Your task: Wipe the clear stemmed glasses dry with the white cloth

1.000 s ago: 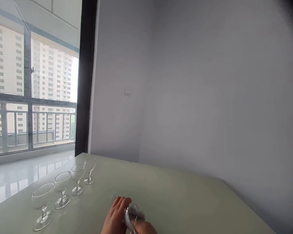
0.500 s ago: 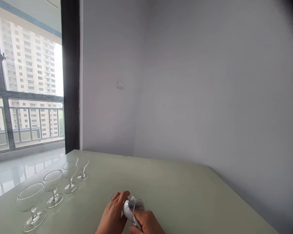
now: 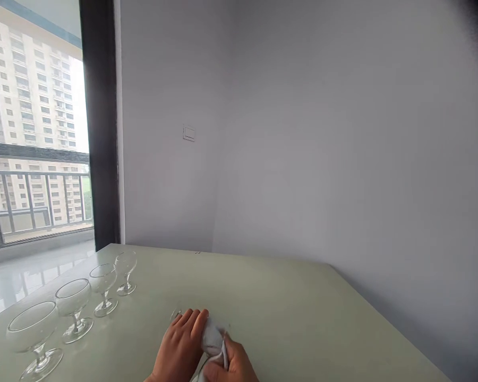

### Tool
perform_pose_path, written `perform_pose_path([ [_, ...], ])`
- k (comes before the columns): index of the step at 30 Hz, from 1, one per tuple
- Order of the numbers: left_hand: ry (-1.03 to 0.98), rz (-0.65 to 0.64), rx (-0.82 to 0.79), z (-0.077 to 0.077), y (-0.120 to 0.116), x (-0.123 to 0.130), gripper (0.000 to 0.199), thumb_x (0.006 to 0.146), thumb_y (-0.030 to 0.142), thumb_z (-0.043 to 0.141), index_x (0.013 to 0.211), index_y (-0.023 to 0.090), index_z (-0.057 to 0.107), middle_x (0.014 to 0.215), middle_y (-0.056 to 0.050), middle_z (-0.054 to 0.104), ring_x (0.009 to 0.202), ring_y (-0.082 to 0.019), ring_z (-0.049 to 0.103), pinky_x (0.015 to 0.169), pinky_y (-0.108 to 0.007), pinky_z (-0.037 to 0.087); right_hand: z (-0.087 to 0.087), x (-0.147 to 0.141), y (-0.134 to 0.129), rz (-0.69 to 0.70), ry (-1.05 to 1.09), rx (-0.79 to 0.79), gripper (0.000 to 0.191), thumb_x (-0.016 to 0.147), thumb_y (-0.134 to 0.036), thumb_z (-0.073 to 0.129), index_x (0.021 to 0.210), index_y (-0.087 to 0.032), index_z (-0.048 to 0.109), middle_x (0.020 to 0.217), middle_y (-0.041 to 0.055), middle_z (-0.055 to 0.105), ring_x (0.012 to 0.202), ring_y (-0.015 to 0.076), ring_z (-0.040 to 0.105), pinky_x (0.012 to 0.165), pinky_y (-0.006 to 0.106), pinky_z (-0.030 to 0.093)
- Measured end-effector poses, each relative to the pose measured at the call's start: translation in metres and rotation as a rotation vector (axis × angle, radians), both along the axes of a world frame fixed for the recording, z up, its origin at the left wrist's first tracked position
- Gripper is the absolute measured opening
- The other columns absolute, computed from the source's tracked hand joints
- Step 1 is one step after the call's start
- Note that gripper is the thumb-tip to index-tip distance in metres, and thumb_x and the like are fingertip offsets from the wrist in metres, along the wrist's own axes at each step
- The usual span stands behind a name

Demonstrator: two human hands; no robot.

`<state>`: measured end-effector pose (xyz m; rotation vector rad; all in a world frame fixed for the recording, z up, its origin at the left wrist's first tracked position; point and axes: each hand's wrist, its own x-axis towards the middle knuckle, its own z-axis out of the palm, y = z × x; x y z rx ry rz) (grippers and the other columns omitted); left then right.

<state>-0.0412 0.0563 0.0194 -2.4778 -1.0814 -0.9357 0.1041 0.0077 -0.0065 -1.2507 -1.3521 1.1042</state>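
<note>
My left hand [image 3: 180, 344] is closed around a stemmed glass that its fingers mostly cover. A thin clear edge of that glass [image 3: 175, 314] shows beyond the knuckles. My right hand [image 3: 234, 362] grips a bunched white cloth [image 3: 212, 338], pressed against the glass between both hands. To the left, several clear stemmed glasses stand upright in a slanting row: a near one [image 3: 35, 331], two behind it [image 3: 74, 300] and a far one [image 3: 126, 268]. They are apart from my hands.
The pale green table [image 3: 279, 302] reaches to grey walls [image 3: 302, 132] at the back. A light switch [image 3: 189, 133] is on the wall. At the left are a dark frame [image 3: 101, 122] and a window with a railing [image 3: 35, 191].
My view has swung slightly right, so the row of glasses sits further left. The right hand and cloth have shifted against the held glass, and the cloth's folds have changed.
</note>
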Motion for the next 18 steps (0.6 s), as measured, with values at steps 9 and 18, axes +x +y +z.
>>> perform_pose_path([
  [9, 0.043, -0.075, -0.047, 0.001, -0.007, 0.002, 0.064, 0.064, -0.004, 0.046, 0.123, 0.021, 0.041, 0.098, -0.003, 0.067, 0.089, -0.018, 0.061, 0.075, -0.029, 0.048, 0.005, 0.013, -0.001, 0.05, 0.081, 0.021, 0.034, 0.065, -0.04, 0.065, 0.091, -0.018, 0.067, 0.069, 0.0025, 0.061, 0.063, 0.017, 0.052, 0.06, 0.026, 0.041],
  [18, -0.01, -0.053, 0.136, 0.006, -0.004, -0.003, 0.049, 0.066, -0.006, 0.04, 0.108, 0.018, 0.048, 0.091, -0.006, 0.067, 0.085, -0.021, 0.061, 0.073, -0.03, 0.048, 0.005, 0.007, -0.005, 0.05, -0.314, 0.216, 0.045, 0.061, -0.024, 0.062, 0.106, -0.025, 0.065, 0.069, 0.0005, 0.066, 0.056, 0.0163, 0.054, 0.053, 0.024, 0.039],
])
